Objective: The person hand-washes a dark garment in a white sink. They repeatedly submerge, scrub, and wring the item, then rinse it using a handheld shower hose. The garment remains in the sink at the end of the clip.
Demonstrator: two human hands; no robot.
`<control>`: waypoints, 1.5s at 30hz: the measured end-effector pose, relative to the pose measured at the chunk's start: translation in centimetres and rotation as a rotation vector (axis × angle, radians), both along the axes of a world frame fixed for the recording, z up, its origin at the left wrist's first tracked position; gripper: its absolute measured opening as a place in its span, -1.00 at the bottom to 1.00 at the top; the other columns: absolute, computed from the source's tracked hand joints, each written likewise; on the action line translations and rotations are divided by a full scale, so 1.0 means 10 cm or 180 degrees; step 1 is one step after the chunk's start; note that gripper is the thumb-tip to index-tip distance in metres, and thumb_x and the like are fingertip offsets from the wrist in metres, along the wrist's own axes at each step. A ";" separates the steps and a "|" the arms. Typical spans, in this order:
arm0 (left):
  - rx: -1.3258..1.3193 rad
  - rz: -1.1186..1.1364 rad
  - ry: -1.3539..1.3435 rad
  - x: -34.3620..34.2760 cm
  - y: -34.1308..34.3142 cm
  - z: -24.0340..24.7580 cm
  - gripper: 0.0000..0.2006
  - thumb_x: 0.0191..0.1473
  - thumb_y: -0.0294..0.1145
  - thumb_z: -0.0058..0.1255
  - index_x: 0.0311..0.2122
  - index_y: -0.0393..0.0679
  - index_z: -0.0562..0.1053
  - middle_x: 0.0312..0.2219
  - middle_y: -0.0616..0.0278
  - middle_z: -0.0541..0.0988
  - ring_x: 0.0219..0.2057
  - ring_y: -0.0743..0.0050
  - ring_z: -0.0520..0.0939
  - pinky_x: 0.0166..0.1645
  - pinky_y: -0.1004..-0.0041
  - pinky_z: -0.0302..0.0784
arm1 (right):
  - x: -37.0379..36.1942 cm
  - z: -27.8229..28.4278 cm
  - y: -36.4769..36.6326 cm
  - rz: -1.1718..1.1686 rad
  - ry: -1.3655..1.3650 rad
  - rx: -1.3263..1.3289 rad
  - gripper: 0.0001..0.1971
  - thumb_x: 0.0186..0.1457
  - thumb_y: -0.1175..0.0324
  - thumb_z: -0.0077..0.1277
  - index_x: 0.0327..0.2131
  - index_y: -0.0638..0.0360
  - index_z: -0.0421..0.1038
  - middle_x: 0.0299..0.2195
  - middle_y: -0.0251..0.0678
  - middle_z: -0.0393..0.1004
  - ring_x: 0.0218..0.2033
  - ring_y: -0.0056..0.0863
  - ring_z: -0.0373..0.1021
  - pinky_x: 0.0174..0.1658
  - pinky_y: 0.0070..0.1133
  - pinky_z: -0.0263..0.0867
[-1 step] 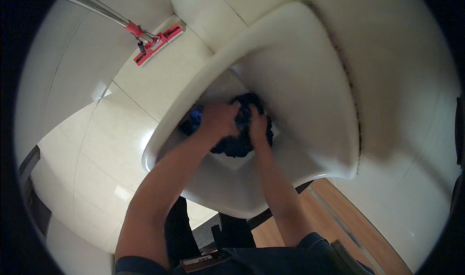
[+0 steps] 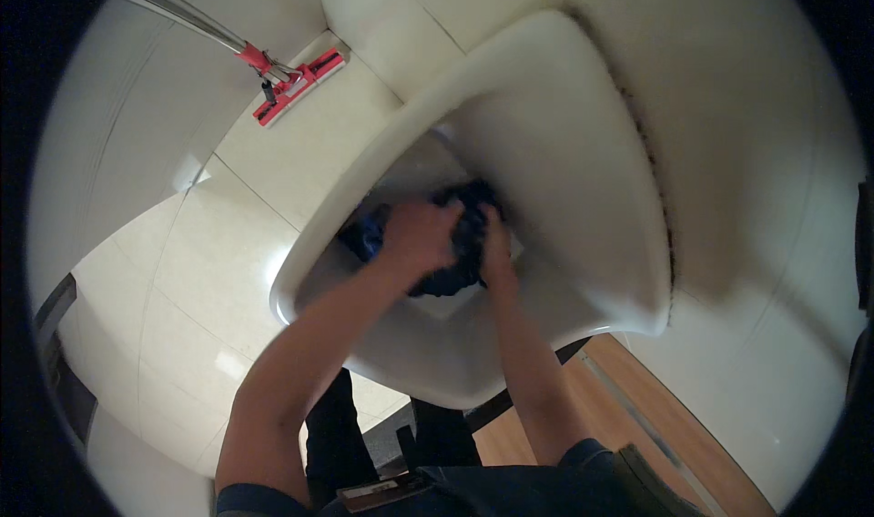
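Observation:
Down in a white ceramic basin (image 2: 555, 144) lies a bunched dark blue cloth (image 2: 469, 235), part of it showing brighter blue at the left. My left hand (image 2: 419, 235) is closed on the cloth from the left side, its fingers curled and slightly blurred. From the right, my right hand (image 2: 496, 248) grips the same cloth, close beside the left, fingers bent round the folds. Both hands work inside the basin. The cloth's underside and some fingertips are hidden.
A red-headed mop (image 2: 299, 85) with a metal handle leans at the upper left by the wall. Pale tiles (image 2: 191, 262) cover the floor on the left. Wood-look flooring (image 2: 628, 426) with a metal strip lies at the lower right. The basin meets the wall along a dark, stained seam.
My right hand has shifted slightly right and down with the upper part of the cloth. My left hand has moved a little to the right.

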State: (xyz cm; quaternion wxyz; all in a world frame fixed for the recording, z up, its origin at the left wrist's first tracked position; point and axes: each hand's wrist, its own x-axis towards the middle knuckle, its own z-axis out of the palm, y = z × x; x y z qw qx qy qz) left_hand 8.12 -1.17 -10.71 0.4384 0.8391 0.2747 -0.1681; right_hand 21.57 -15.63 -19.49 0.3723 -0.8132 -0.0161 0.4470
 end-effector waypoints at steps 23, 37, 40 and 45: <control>-0.0081 0.0079 -0.0259 0.07 0.00 -0.70 0.15 -0.60 -0.19 0.43 0.18 -0.17 0.00 -0.06 -0.03 0.35 -0.04 -0.05 0.40 -0.02 0.17 0.39 | -0.02 -0.04 0.61 0.2490 -0.1868 -0.0596 -0.66 -0.09 0.14 0.10 -0.32 0.19 0.39 -0.23 0.00 0.38 -0.25 -0.02 0.36 -0.12 -0.35 0.29; 0.0629 -0.1078 0.0167 -0.14 -0.42 -0.50 -0.03 -0.45 0.22 0.22 0.13 -0.04 0.18 0.06 -0.07 0.24 0.13 -0.04 0.20 0.02 -0.25 0.17 | -0.57 0.19 -0.12 0.1916 -0.1826 -0.0991 -0.46 -0.01 -0.02 -0.05 -0.05 0.19 0.30 -0.36 -0.04 0.42 -0.25 -0.09 0.34 -0.02 -0.19 0.07; 0.0201 -0.0626 0.0807 0.19 -0.31 -0.84 -0.17 -0.41 0.15 0.24 0.00 -0.10 0.31 -0.02 -0.05 0.34 0.05 0.01 0.31 0.01 -0.06 0.27 | -0.25 0.11 0.17 0.3113 -0.2421 -0.1266 -0.47 -0.03 -0.02 -0.03 -0.09 0.18 0.35 -0.31 -0.05 0.41 -0.22 -0.14 0.33 0.01 -0.25 0.08; -0.0200 -0.0641 0.0781 -0.10 -0.20 -0.34 -0.19 -0.32 0.12 0.23 0.03 -0.14 0.26 -0.06 0.02 0.39 0.03 0.09 0.34 -0.01 0.01 0.32 | -0.20 0.24 -0.02 0.2591 -0.2095 -0.0115 -0.53 -0.04 0.04 0.00 -0.12 0.16 0.34 -0.03 -0.05 0.21 0.00 -0.14 0.16 0.08 -0.21 0.00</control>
